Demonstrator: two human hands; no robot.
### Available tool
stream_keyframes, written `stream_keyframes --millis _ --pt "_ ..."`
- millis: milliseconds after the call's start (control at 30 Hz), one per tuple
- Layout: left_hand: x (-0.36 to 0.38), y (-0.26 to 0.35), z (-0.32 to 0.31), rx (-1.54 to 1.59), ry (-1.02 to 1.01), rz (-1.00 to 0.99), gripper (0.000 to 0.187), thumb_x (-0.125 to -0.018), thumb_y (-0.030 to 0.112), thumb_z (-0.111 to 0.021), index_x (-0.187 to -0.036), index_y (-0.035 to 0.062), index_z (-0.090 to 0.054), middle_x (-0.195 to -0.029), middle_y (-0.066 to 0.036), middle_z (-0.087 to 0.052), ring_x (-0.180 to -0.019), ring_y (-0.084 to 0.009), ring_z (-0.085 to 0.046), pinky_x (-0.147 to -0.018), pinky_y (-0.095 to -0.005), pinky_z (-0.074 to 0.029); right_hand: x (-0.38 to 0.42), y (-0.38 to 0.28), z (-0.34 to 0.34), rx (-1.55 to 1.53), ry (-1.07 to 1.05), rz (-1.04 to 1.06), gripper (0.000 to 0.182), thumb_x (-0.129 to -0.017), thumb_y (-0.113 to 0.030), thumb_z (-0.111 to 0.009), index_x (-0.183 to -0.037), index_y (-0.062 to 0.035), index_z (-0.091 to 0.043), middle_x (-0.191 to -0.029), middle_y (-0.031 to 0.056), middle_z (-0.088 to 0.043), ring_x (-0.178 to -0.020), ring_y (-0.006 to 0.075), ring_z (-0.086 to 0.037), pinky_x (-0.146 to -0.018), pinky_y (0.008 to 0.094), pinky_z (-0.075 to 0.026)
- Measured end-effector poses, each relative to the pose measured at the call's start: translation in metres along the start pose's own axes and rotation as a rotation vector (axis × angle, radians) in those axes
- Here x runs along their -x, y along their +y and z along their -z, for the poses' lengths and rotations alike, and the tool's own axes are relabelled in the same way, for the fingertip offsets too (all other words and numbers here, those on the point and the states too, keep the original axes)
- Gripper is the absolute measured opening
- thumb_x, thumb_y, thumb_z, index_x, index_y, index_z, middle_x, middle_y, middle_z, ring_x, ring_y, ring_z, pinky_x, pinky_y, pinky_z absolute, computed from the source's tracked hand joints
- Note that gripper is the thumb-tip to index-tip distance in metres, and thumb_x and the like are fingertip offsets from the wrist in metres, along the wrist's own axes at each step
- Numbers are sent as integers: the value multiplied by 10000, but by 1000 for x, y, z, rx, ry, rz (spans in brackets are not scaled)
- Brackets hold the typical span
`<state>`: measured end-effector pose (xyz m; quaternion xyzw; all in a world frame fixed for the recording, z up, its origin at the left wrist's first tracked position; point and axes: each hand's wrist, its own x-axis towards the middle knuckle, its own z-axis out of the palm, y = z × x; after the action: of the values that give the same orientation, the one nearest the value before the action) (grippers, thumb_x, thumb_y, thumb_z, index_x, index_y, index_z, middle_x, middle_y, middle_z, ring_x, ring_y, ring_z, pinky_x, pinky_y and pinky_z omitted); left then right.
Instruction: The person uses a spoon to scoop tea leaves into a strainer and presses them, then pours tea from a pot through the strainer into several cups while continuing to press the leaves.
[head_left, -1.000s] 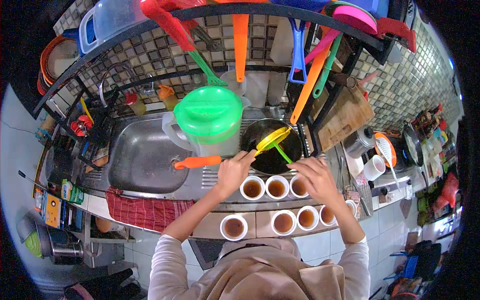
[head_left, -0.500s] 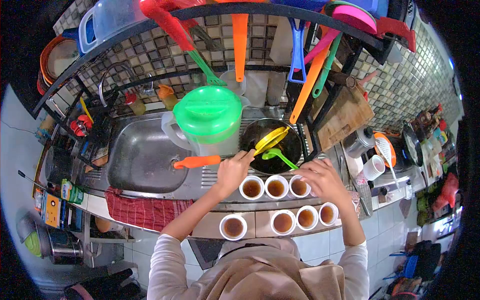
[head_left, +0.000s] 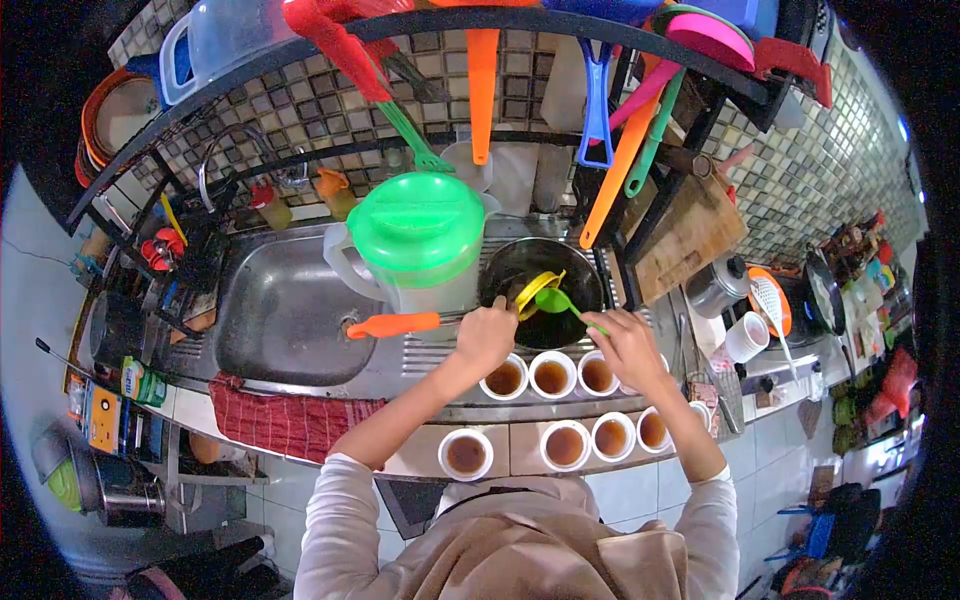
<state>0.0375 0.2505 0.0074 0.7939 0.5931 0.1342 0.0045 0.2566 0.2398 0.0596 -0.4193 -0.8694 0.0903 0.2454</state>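
Note:
My left hand (head_left: 488, 338) is closed around the handle end of a yellow strainer (head_left: 523, 298), which is tilted over the dark pot (head_left: 492, 262). A green ladle (head_left: 552, 300) is gripped in my right hand (head_left: 632, 350), its bowl right against the strainer above the pot. Dark liquid shows inside the pot. Just in front stand white cups of brown liquid, among them a left one (head_left: 503, 378), a middle one (head_left: 550, 374) and a right one (head_left: 597, 374) partly behind my right hand. Several more, such as this cup (head_left: 466, 455), line the counter's front edge.
A clear pitcher with a green lid (head_left: 418, 222) stands left of the pot. Beside it an orange-handled utensil (head_left: 395, 325) reaches over the sink (head_left: 290, 300). A red cloth (head_left: 290, 417) drapes over the edge. Utensils like an orange one (head_left: 620, 165) hang low from the rack.
The yellow strainer has tipped and dropped lower over the pot. The green ladle's bowl has risen against it. My left hand shifted slightly right and nearer me.

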Motion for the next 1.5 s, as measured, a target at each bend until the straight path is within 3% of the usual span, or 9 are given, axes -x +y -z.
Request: stream_keyframes --millis 267,433,667,767,833,1000,1133,1400,1500 --pt "-25 2 -8 47 -199 31 141 -717 41 -493 -776 -1 -613 -820 -195 -582 -707 -323 -610 -600 -380 -508 -6 3 -7 70 28 55 184 -803 -173 -499 -904 -49 -589 -817 114 -600 -719 272 -561 -621 371 -411" --pt "-26 -6 -13 81 -243 47 141 -696 34 -502 -764 -21 -612 -763 -209 -599 -741 -336 -605 -633 -394 -503 -9 9 -10 -235 30 -80 168 -802 -165 -488 -840 -38 -592 -811 122 -610 -699 291 -572 -615 386 -424" --pt "-26 -4 -11 66 -270 67 142 -708 40 -490 -745 -13 -616 -762 -212 -600 -735 -335 -608 -628 -392 -506 -13 9 -13 -26 64 -85 160 -797 -162 -485 -826 -45 -590 -766 159 -604 -635 323 -564 -569 386 -435" --pt "-23 -3 -17 17 -179 64 121 -695 51 -501 -705 -7 -607 -699 -208 -592 -674 -334 -608 -596 -411 -502 -14 22 -31 -156 53 -165 151 -791 -147 -488 -808 -46 -599 -660 158 -594 -523 293 -549 -500 360 -420" --pt "-23 -4 -17 19 -177 50 125 -695 53 -500 -704 -7 -610 -700 -206 -594 -676 -336 -609 -605 -412 -502 -16 34 -34 -380 16 -315 149 -787 -132 -487 -794 -44 -607 -581 119 -590 -429 199 -516 -435 312 -394" --pt "-24 -1 -10 -12 -217 64 147 -720 60 -482 -726 3 -618 -722 -188 -605 -697 -316 -616 -600 -390 -509 -18 34 -19 -533 101 -412 163 -798 -137 -482 -790 -33 -608 -590 66 -613 -427 96 -493 -411 247 -364" --pt "-22 3 -2 -31 -234 52 167 -749 72 -464 -749 14 -621 -751 -162 -617 -717 -289 -623 -599 -369 -515 -24 15 -11 -566 151 -351 156 -793 -132 -494 -805 -12 -593 -627 68 -619 -480 104 -548 -434 250 -385" --pt "-21 2 -4 -24 -231 49 161 -744 61 -464 -749 17 -619 -754 -161 -615 -723 -298 -619 -604 -377 -513 -27 -15 -3 -166 129 -118 121 -785 -141 -491 -824 -43 -551 -708 171 -575 -609 331 -554 -540 402 -432" --pt "-20 2 -5 -7 -217 51 162 -742 56 -463 -745 15 -619 -750 -164 -613 -719 -300 -619 -601 -381 -514 -25 -20 -2 -166 64 -86 129 -786 -152 -497 -834 -46 -553 -714 159 -581 -633 320 -563 -551 400 -438"
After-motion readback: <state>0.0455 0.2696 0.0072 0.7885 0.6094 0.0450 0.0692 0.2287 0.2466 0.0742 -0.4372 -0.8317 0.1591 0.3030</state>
